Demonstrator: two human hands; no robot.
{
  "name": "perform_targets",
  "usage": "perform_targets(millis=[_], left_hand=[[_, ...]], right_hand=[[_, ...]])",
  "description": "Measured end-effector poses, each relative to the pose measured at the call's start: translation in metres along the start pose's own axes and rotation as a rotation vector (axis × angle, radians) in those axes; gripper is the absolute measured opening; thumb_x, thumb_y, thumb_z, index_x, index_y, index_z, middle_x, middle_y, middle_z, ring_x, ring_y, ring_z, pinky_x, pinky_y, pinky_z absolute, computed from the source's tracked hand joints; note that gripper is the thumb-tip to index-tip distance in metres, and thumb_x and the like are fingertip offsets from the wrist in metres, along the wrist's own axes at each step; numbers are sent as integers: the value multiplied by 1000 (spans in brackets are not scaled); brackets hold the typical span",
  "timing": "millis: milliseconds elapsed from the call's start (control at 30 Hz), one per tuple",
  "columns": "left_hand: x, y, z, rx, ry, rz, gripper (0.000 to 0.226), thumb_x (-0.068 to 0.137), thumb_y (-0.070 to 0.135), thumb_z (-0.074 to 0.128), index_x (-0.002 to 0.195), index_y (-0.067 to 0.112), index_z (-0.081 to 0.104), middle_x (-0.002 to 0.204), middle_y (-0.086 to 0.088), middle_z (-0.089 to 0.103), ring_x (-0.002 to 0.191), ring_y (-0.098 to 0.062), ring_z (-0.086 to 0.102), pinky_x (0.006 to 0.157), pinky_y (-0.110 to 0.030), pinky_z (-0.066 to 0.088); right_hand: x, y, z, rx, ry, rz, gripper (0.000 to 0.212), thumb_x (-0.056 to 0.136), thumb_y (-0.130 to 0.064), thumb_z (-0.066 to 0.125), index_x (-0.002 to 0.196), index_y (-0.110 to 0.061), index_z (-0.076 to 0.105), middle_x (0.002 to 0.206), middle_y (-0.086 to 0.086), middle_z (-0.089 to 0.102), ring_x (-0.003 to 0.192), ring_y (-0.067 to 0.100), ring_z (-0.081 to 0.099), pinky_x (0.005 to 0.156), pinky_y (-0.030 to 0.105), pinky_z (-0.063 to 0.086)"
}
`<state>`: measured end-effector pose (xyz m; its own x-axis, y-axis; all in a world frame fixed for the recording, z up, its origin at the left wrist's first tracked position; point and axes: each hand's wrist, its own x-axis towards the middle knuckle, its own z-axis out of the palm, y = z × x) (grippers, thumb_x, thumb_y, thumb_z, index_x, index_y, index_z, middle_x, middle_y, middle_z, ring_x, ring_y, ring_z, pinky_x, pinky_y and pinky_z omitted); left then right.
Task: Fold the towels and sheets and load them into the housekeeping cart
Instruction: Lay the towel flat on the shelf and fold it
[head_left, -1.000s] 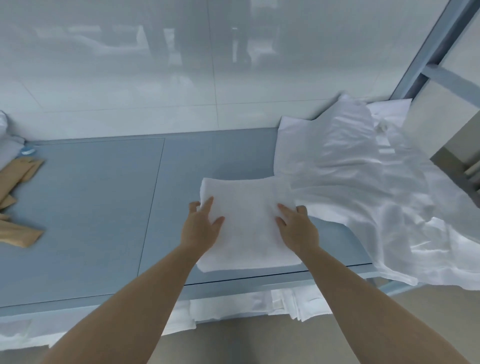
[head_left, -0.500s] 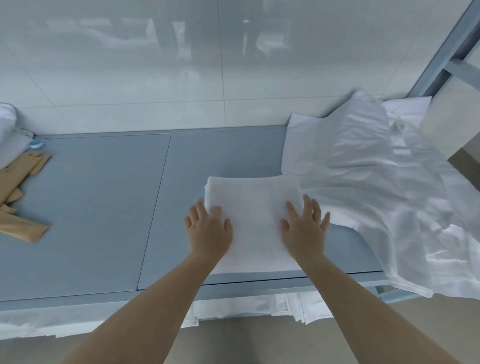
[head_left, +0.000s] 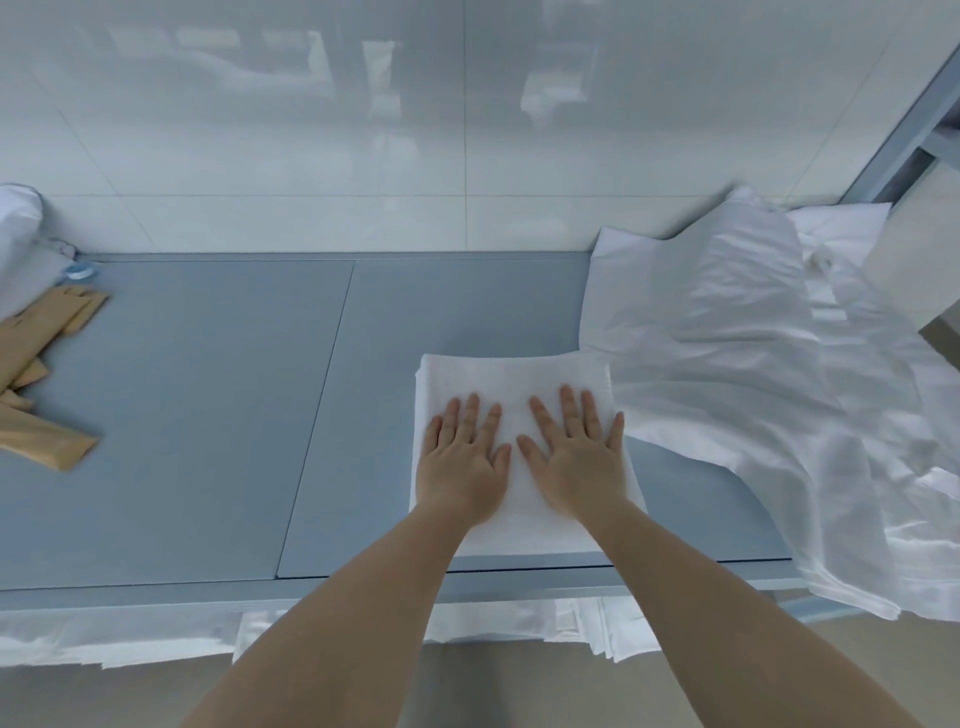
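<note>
Pressing on the blue-grey table (head_left: 182, 415), beside the loose white sheet (head_left: 753, 374), the folded towel (head_left: 519, 374) near the front edge, left hand (head_left: 462, 467) and right hand (head_left: 576, 462) flat, fingers spread, gripping nothing; soft, light, likely floppy—lift by side edges.

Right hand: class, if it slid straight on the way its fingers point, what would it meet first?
Probably the far edge of the folded towel under the right hand; then bare blue tabletop. The rumpled sheet lies close to its right.
</note>
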<state>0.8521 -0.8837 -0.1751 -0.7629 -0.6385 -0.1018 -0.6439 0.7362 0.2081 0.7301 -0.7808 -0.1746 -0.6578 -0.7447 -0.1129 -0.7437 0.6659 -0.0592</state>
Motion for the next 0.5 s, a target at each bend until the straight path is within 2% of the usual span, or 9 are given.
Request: perform_targets(millis=[200,500], left_hand=[[-24,-42,-7,-4,11,-17,58,99,51,13,151,38,-9,160,9,-18,145,-11,-21,118,-33,-15],[-62,-146,-25,13,26,-44,59,98,54,14,151,40,-8,159,11,-17,145,-9,-21,117,-31,-16]], right_hand=[[-19,-48,1,34,-23,-8,63,90,-65,2,146,-43,-17,158,-2,-24,144,22,-25,114,52,-17],[-37,-156,10,47,-68,-62,63,92,-64,1,144,-40,-24,155,-2,-31,143,23,-28,113,53,-18]])
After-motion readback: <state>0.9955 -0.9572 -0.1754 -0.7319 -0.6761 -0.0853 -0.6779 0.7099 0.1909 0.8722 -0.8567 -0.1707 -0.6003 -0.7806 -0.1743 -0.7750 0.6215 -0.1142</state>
